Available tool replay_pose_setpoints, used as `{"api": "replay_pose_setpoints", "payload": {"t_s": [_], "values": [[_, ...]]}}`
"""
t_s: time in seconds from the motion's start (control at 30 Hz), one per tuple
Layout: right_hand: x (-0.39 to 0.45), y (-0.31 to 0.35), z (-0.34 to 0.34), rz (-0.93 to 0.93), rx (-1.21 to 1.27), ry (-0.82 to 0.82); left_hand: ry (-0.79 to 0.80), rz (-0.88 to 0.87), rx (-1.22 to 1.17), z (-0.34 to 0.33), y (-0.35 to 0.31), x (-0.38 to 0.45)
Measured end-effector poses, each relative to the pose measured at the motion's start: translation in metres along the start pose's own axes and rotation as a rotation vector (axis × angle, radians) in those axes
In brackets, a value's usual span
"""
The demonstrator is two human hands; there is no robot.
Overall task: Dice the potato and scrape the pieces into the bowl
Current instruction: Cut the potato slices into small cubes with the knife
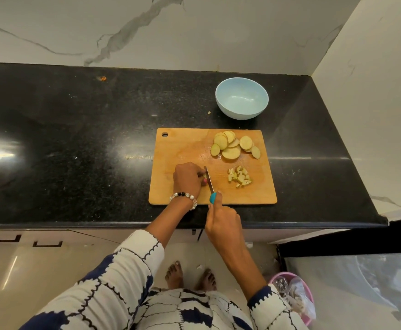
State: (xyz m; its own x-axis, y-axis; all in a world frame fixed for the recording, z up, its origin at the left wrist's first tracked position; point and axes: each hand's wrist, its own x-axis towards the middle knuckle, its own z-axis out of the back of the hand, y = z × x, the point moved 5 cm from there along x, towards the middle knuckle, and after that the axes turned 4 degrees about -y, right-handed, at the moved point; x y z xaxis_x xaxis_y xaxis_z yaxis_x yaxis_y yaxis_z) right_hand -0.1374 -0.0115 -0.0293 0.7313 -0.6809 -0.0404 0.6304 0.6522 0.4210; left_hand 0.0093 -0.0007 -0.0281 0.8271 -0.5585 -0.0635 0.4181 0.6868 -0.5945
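- Knife in our right hand, gripped by its handle, blade on the board.
- Our left hand pins a potato piece beside the blade.
- Slices lie at the board's far edge, dice right of the blade, bowl beyond the board.

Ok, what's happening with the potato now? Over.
Left hand pins potato; right hand grips knife. Slices waiting, dice piled. Bowl empty, path clear.

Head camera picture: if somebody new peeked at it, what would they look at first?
Probably the two hands in the middle: the right hand grips a blue-handled knife, its blade beside the left hand, which holds down a bit of potato on the wooden cutting board. Next come the round potato slices at the board's far side and the small diced pile. Behind the board sits an empty pale blue bowl.
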Motion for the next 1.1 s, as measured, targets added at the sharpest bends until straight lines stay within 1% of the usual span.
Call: {"api": "replay_pose_setpoints", "payload": {"t_s": [0.1, 0.17, 0.23, 0.3, 0.4, 0.57, 0.63, 0.7, 0.77, 0.87, 1.0, 1.1], "values": [[0.004, 0.003, -0.005, -0.009, -0.004, 0.04, -0.017, -0.005, -0.016, 0.001, -0.001, -0.001], [-0.005, 0.003, -0.002, 0.015, -0.014, 0.004, -0.027, 0.002, -0.022, 0.001, -0.001, -0.004], [-0.022, 0.0, 0.0, 0.063, -0.08, -0.035, -0.026, 0.02, -0.056, 0.0, -0.001, -0.005], [-0.036, -0.005, 0.0, 0.076, -0.119, -0.106, -0.026, 0.028, -0.052, -0.002, 0.001, -0.004], [-0.039, -0.006, 0.004, 0.112, -0.135, -0.124, -0.013, 0.037, -0.03, -0.003, 0.001, -0.004], [-0.035, -0.01, 0.006, 0.103, -0.114, -0.13, 0.003, 0.03, 0.008, -0.004, 0.001, -0.003], [-0.036, -0.01, 0.008, 0.105, -0.135, -0.146, 0.004, 0.028, 0.006, -0.004, 0.001, -0.003], [-0.038, -0.009, 0.009, 0.111, -0.16, -0.127, 0.011, 0.028, 0.0, -0.003, 0.0, -0.004], [-0.037, -0.007, 0.009, 0.103, -0.179, -0.11, 0.019, 0.022, 0.002, -0.002, -0.001, -0.004], [-0.028, -0.002, 0.011, 0.074, -0.162, -0.144, 0.01, 0.014, 0.003, -0.001, -0.003, -0.006], [-0.027, -0.006, 0.009, 0.005, -0.046, -0.15, -0.004, 0.044, -0.051, 0.0, 0.0, -0.006], [-0.035, -0.018, 0.012, -0.04, -0.003, -0.156, -0.002, 0.05, -0.04, 0.0, 0.0, -0.007]]}}
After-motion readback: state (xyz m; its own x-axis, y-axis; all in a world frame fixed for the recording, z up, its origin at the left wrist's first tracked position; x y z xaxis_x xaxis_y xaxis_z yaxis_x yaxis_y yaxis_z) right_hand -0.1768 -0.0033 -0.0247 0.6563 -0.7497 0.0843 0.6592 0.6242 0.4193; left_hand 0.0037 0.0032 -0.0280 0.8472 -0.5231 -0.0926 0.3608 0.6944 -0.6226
